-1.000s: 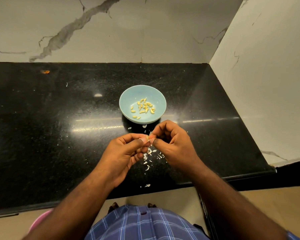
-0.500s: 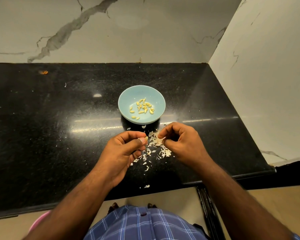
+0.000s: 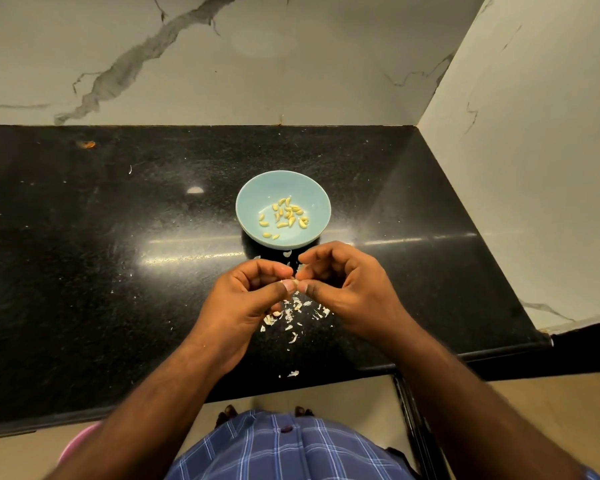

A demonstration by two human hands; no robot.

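— What changed just now?

— Half a second ago my hands were apart. My right hand [image 3: 347, 289] was down at the husk flakes [image 3: 297, 308], and my left hand [image 3: 246, 299] waited with thumb pressed to forefinger. Now they have come back together, thumb tips meeting, and both pinch one small pale seed [image 3: 294, 282] between them.

— So where does that put you?

— At the start of shelling another one, I'd judge. The seed sits right in the pinch, mostly hidden by my thumbnails, so I can't tell whether its shell has split yet.

— And where does it go afterwards?

— Into the light blue bowl [image 3: 281, 185] just beyond my fingertips. The peeled kernels [image 3: 286, 216] lie loose on its bottom.

— What else is around?

— The flakes are scattered right under the grip and a little toward me on the black counter [image 3: 118, 237]. One stray flake [image 3: 293, 374] lies nearer my body, by the counter's edge. The marble wall [image 3: 222, 64] stands well beyond the bowl and runs on round to the right of my grip, far off.

— Anything in the way?

— Nothing between the pinch and the bowl except a flake or two. The seed is tiny, though, and if it slips it could vanish among the flakes below.
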